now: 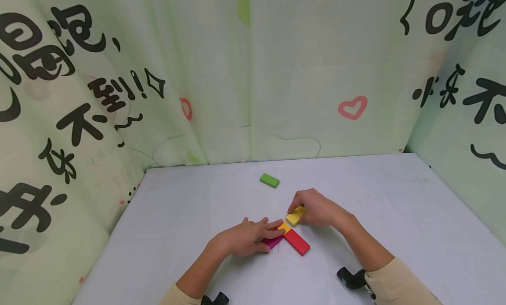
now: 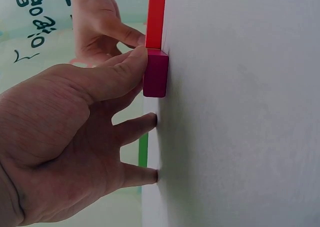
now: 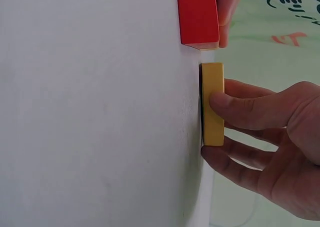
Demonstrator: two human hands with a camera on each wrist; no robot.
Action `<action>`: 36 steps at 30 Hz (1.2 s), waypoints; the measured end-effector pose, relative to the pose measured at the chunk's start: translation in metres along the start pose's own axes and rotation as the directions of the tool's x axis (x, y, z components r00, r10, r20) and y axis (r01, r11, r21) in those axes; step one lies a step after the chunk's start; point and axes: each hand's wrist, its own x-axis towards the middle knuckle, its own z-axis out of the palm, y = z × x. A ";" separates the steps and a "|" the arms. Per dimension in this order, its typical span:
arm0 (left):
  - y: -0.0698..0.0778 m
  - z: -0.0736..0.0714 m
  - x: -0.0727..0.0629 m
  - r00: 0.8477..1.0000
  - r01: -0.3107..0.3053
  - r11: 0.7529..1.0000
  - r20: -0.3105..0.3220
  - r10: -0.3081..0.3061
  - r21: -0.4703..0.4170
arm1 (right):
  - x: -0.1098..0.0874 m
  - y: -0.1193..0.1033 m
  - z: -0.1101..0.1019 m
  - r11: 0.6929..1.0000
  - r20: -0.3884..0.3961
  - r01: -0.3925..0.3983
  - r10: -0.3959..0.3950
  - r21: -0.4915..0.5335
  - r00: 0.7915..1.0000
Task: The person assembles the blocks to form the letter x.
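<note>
Right hand had the yellow block pinched just beside the orange block, thumb opposite fingers, probably for control. Left hand lay spread over the orange and purple block, I guess so neither slid off the red block.

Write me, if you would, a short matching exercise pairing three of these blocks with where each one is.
1. Green block
2. Yellow block
3. Purple block

A. Pinched by the right hand
B. Touched by the left hand
C. Apart from the other blocks, nearest the back curtain

Pairs: 1-C; 2-A; 3-B
</note>
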 end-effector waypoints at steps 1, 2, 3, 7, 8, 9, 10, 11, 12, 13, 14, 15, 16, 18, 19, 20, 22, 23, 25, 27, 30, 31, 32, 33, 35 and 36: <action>0.000 0.000 0.000 1.000 -0.002 1.000 0.000 0.002 -0.002 | 0.000 0.000 0.001 1.000 0.001 0.002 -0.002 -0.006 1.000; 0.000 0.000 0.000 1.000 -0.003 1.000 -0.002 0.003 -0.001 | 0.000 -0.001 0.001 1.000 0.000 0.004 -0.004 -0.010 1.000; 0.000 0.000 0.000 1.000 -0.004 1.000 -0.002 0.004 -0.002 | 0.000 -0.001 0.001 1.000 -0.001 0.005 -0.005 -0.012 1.000; 0.000 0.001 0.001 1.000 0.001 1.000 -0.002 -0.001 -0.004 | 0.000 -0.001 0.003 1.000 0.000 0.001 -0.001 -0.019 1.000; -0.001 0.001 0.001 1.000 0.003 1.000 -0.001 -0.003 -0.004 | 0.000 -0.002 0.003 1.000 0.000 0.000 0.000 -0.021 1.000; -0.001 0.001 0.001 1.000 0.005 1.000 -0.001 -0.005 -0.005 | 0.000 -0.002 0.004 1.000 0.001 -0.001 0.001 -0.023 1.000; -0.001 0.001 0.002 1.000 0.005 1.000 0.000 -0.005 -0.004 | 0.000 -0.002 0.004 1.000 0.001 -0.002 0.002 -0.024 1.000; -0.001 0.001 0.002 1.000 0.006 1.000 0.000 -0.006 -0.003 | 0.000 -0.002 0.004 1.000 0.001 -0.003 0.003 -0.027 1.000; -0.001 0.001 0.002 1.000 0.006 1.000 0.000 -0.006 -0.002 | 0.000 -0.003 0.004 1.000 0.001 -0.002 0.002 -0.029 1.000; -0.001 0.001 0.002 1.000 0.007 1.000 0.001 -0.007 -0.002 | 0.000 -0.003 0.004 1.000 0.000 -0.002 0.002 -0.031 1.000; -0.001 0.001 0.002 1.000 0.007 1.000 0.001 -0.007 -0.002 | 0.000 -0.004 0.004 0.999 0.000 -0.002 0.002 -0.034 1.000; 0.000 0.001 0.002 1.000 0.006 1.000 0.002 -0.006 -0.002 | 0.000 -0.004 0.004 0.999 0.001 -0.001 0.001 -0.036 1.000; 0.000 0.000 0.002 1.000 0.006 1.000 0.002 -0.006 -0.002 | 0.000 -0.005 0.004 0.999 0.003 -0.001 0.001 -0.037 1.000; 0.000 0.000 0.002 1.000 0.007 1.000 0.003 -0.007 -0.005 | 0.000 -0.006 0.005 0.999 0.005 0.000 0.000 -0.038 1.000; 0.001 -0.001 0.001 1.000 0.007 1.000 0.003 -0.007 -0.005 | 0.001 -0.006 0.005 0.999 0.007 0.000 0.001 -0.036 1.000; 0.001 -0.001 0.001 1.000 0.008 1.000 0.003 -0.008 -0.004 | 0.001 -0.006 0.005 0.999 0.009 0.000 0.000 -0.034 1.000; 0.001 -0.001 0.001 1.000 0.009 1.000 0.002 -0.009 -0.003 | 0.001 -0.006 0.005 1.000 0.012 0.003 -0.003 -0.029 1.000; 0.001 -0.001 0.001 1.000 0.009 1.000 0.002 -0.009 -0.003 | 0.001 -0.006 0.005 1.000 0.013 0.004 -0.004 -0.027 1.000; 0.001 -0.001 0.001 1.000 0.009 1.000 0.002 -0.009 -0.001 | 0.001 -0.007 0.005 1.000 0.017 0.004 -0.004 -0.024 1.000; 0.000 -0.001 0.001 1.000 0.007 1.000 0.001 -0.007 0.000 | 0.000 -0.007 0.005 1.000 0.019 0.003 -0.002 -0.024 1.000; 0.000 -0.001 0.001 1.000 0.003 1.000 -0.001 -0.003 0.002 | 0.000 -0.007 0.006 1.000 0.021 0.001 -0.001 -0.024 1.000; 0.000 -0.001 0.001 1.000 0.001 1.000 -0.002 -0.001 0.002 | 0.000 -0.007 0.006 1.000 0.021 0.002 -0.001 -0.025 1.000; 0.000 -0.001 0.000 1.000 -0.001 1.000 -0.003 0.001 0.001 | 0.000 -0.007 0.006 1.000 0.020 0.002 -0.002 -0.027 1.000; 0.000 -0.001 0.000 1.000 -0.003 1.000 -0.004 0.003 0.001 | 0.000 -0.007 0.006 1.000 0.020 0.004 -0.003 -0.028 1.000; 0.000 -0.001 0.000 1.000 -0.005 1.000 -0.006 0.005 0.000 | 0.000 -0.007 0.006 0.999 0.018 0.007 -0.006 -0.031 1.000; 0.000 -0.001 0.000 1.000 -0.005 1.000 -0.006 0.005 -0.002 | 0.000 -0.007 0.006 0.999 0.018 0.008 -0.007 -0.033 1.000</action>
